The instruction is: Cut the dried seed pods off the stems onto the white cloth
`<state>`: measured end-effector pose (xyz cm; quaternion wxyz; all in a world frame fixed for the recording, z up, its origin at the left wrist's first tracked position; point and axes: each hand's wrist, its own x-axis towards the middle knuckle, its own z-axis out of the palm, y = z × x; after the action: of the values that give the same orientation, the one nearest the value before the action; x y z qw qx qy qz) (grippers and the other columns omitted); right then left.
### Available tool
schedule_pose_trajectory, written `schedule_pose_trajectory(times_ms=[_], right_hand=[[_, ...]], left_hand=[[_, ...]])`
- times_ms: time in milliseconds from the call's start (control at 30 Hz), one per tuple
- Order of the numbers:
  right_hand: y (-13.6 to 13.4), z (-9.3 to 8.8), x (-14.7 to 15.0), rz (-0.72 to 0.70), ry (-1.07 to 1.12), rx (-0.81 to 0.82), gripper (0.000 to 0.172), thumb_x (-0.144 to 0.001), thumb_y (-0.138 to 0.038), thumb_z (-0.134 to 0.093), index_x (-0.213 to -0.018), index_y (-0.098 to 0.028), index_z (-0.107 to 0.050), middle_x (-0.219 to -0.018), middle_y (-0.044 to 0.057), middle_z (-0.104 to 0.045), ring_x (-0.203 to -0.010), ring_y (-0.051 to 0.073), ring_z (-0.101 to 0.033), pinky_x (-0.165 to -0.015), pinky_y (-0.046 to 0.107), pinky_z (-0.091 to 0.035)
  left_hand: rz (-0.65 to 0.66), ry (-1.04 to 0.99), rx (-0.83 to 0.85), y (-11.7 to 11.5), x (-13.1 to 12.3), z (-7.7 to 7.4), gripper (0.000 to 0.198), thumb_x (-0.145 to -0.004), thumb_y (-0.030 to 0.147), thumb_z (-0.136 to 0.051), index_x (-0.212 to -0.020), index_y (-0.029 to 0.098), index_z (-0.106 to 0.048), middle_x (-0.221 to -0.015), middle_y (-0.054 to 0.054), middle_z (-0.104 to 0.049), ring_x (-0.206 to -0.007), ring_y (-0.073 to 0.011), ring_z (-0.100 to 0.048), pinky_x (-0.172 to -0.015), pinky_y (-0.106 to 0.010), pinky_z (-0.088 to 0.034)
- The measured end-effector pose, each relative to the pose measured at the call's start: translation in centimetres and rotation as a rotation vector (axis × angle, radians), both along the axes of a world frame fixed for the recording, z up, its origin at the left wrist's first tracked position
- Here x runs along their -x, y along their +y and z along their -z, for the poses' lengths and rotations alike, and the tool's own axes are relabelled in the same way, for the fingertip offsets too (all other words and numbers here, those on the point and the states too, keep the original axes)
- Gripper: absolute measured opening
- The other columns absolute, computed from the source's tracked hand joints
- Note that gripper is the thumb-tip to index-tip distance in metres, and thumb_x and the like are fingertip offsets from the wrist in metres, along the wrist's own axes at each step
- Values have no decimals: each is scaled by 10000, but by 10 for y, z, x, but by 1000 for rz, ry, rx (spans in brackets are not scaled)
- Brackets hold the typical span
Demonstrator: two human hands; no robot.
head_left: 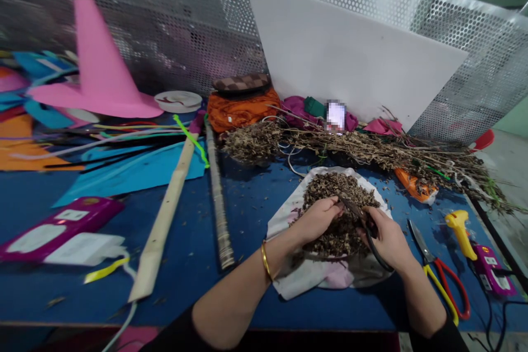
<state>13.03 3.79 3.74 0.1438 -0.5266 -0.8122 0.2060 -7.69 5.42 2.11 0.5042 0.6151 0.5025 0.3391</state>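
Observation:
A heap of dried, chopped plant bits [330, 190] lies on a white cloth or paper [284, 220] spread on the blue table [247, 203]. My left hand [315, 220] is closed in a pinch over the heap, holding a bit of dried stem against the blades. My right hand [388, 239] grips black-handled scissors [363, 220], their blades pointing up-left toward the left hand's fingers. A gold bangle sits on my left wrist.
A long bundle of dried stems [371, 148] lies behind the heap. Red-and-yellow scissors [437, 267], a yellow glue gun [462, 231] and a power strip [493, 269] are at right. Two sticks [165, 220], coloured foam sheets, a pink cone [99, 66] and a white board [342, 49] surround the area.

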Motion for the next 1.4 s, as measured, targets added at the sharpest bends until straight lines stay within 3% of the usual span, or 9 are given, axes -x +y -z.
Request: schedule_pose_trajectory(times_ms=[300, 567, 800, 1000, 1233, 1400], right_hand=[[-1, -4, 2, -36, -6, 43, 338, -801, -272, -530, -1137, -236, -516, -1055, 49, -610, -871, 176, -582, -721, 239, -401], [1, 3, -1, -35, -87, 26, 443, -730, -143, -510, -1163, -235, -514, -1000, 50, -627, -849, 180, -575, -700, 233, -381], [-1, 4, 3, -45, -97, -4, 398, -786, -211, -495, -1183, -201, -473, -1069, 79, -590, -870, 186, -572, -718, 244, -388], [2, 8, -1, -65, -110, 9, 390, -766, -168, -487, -1155, -209, -481, -999, 61, -610, -863, 180, -573, -702, 235, -383], [1, 5, 2, -14, -83, -27, 363, -798, -228, -489, -1161, -220, -478, -1040, 59, -602, -837, 177, -582, -698, 238, -394], [0, 0, 2, 4, -42, -16, 384, -800, -233, -496, -1183, -238, -485, -1072, 51, -593, -878, 176, -583, -732, 242, -407]], left_hand=[[133, 33, 1, -2, 1, -1, 296, -791, 413, -426, -707, 155, -544, -644, 9, -490, -630, -136, -415, -602, -255, -349], [109, 92, 36, -1, 2, -3, 273, -764, 400, -408, -598, 188, -448, -585, 18, -455, -591, -130, -378, -550, -251, -299], [156, 185, -45, -1, 1, -6, 264, -781, 351, -377, -585, 185, -437, -584, 21, -445, -601, -134, -383, -584, -264, -293], [146, 207, -35, -1, 2, -5, 316, -811, 392, -364, -586, 185, -449, -588, 23, -469, -600, -134, -393, -571, -260, -280], [113, 93, -24, 1, 2, 1, 302, -819, 381, -400, -655, 164, -531, -642, 8, -526, -637, -142, -442, -621, -257, -350], [8, -116, 16, 1, 1, -5, 242, -784, 362, -480, -823, 152, -594, -727, -17, -596, -777, -176, -510, -724, -273, -411]])
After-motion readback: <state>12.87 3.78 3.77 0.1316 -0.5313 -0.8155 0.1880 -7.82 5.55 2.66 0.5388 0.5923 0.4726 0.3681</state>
